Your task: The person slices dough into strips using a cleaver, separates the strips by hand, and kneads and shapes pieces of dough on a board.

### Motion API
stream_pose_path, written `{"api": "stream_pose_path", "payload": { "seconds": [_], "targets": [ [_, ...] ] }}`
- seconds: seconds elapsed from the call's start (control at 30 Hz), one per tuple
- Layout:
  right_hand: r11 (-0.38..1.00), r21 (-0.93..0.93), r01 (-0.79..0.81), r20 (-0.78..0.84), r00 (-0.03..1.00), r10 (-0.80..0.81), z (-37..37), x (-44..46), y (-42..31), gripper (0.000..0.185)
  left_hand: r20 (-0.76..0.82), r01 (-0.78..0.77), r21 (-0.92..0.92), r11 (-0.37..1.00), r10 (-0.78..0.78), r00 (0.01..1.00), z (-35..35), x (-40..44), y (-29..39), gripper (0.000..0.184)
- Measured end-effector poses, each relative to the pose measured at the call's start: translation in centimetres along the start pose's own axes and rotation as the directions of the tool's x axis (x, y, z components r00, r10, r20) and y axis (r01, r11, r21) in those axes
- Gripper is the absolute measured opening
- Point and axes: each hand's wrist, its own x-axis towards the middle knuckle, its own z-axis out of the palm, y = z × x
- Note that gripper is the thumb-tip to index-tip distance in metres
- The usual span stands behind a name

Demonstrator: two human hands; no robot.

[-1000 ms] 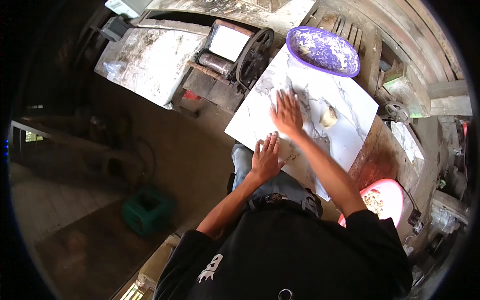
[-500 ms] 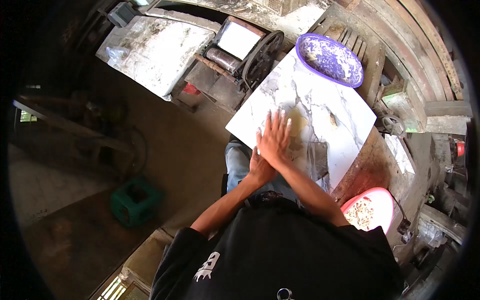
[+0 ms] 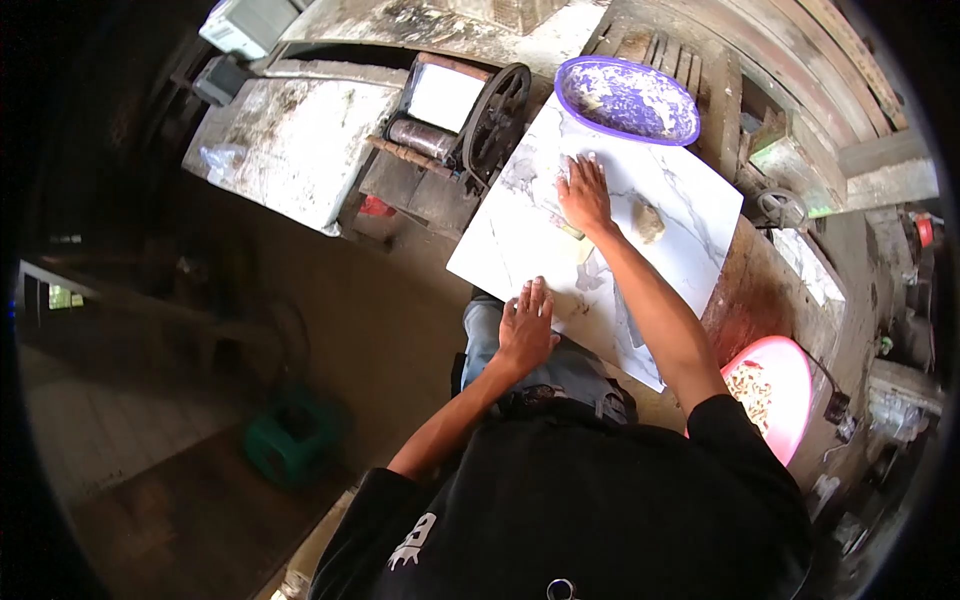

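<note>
My right hand (image 3: 586,197) rests palm down on a white marble-patterned slab (image 3: 690,195), its fingers stretched toward the far side. Beside that wrist, a pale yellowish flat patch (image 3: 582,250) shows, partly covered by the arm. To its right sits a tan, dough-like lump (image 3: 648,222). My left hand (image 3: 530,325) lies at the slab's near-left edge with its fingers extended and nothing held. A grey, blade-like flat piece (image 3: 631,325) lies near the slab's front, partly hidden by my right forearm.
A purple basin (image 3: 570,112) smeared with white residue stands at the slab's far edge. Left of it is a hand-wheel roller machine (image 3: 425,138). A pink basin (image 3: 798,400) with chopped bits sits at right. A green stool (image 3: 292,440) stands on the floor at left.
My hands, previously together with the right over the left, are now apart. The right has moved farther across the slab; the left stays by the near edge. The view has shifted slightly.
</note>
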Motion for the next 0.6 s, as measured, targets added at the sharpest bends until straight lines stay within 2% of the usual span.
{"api": "stream_pose_path", "payload": {
  "seconds": [0.07, 0.13, 0.27, 0.33, 0.37, 0.4, 0.47, 0.5, 0.53, 0.6],
  "targets": [
    [0.999, -0.014, -0.041, 0.012, 0.999, 0.041, -0.2, -1.1, -1.4, 0.061, 0.019, -0.04, 0.011, 0.999, 0.04, 0.999, -0.3, 0.3, -0.5, 0.082],
    [0.975, -0.207, -0.086, 0.066, 0.993, 0.101, -0.4, -3.6, -4.3, 0.065, 0.07, -0.067, -0.021, 0.998, 0.069, 0.995, -0.8, 0.6, -1.0, 0.079],
    [0.991, -0.105, -0.081, -0.009, 0.997, 0.08, -0.1, -9.5, -10.4, 0.079, 0.206, -0.065, -0.052, 0.997, 0.074, 0.976, -1.4, 1.9, -1.8, 0.074],
    [0.988, -0.04, -0.149, -0.009, 0.989, 0.149, -0.5, -10.5, -12.0, 0.084, 0.226, -0.234, -0.053, 0.971, 0.24, 0.944, -0.1, 2.9, -3.4, 0.069],
    [0.986, -0.063, -0.153, -0.1, 0.984, 0.146, -0.6, -10.5, -12.3, 0.085, 0.107, -0.308, 0.045, 0.95, 0.302, 0.947, 0.7, 2.7, -4.3, 0.062],
    [0.983, -0.068, -0.17, -0.115, 0.98, 0.161, -0.7, -9.9, -12.1, 0.085, 0.107, -0.329, 0.051, 0.943, 0.322, 0.941, -0.9, 3.0, -4.5, 0.062],
    [0.973, -0.051, -0.225, 0.03, 0.973, 0.227, -0.7, -8.9, -11.1, 0.084, 0.362, -0.325, 0.0, 0.946, 0.303, 0.881, -5.5, 3.6, -4.3, 0.048],
    [0.978, -0.081, -0.191, -0.103, 0.978, 0.182, 0.3, -8.7, -10.1, 0.084, 0.37, -0.353, 0.006, 0.936, 0.326, 0.87, -6.4, 4.1, -4.6, 0.048],
    [0.972, -0.086, -0.218, -0.119, 0.971, 0.207, 0.4, -8.5, -9.4, 0.084, 0.401, -0.323, -0.049, 0.945, 0.314, 0.86, -7.1, 4.6, -4.9, 0.046],
    [0.926, 0.126, -0.355, -0.211, 0.903, 0.375, 0.2, -8.0, -7.9, 0.085, 0.432, -0.314, -0.099, 0.944, 0.325, 0.841, -7.9, 6.0, -5.6, 0.046]
  ]
}}
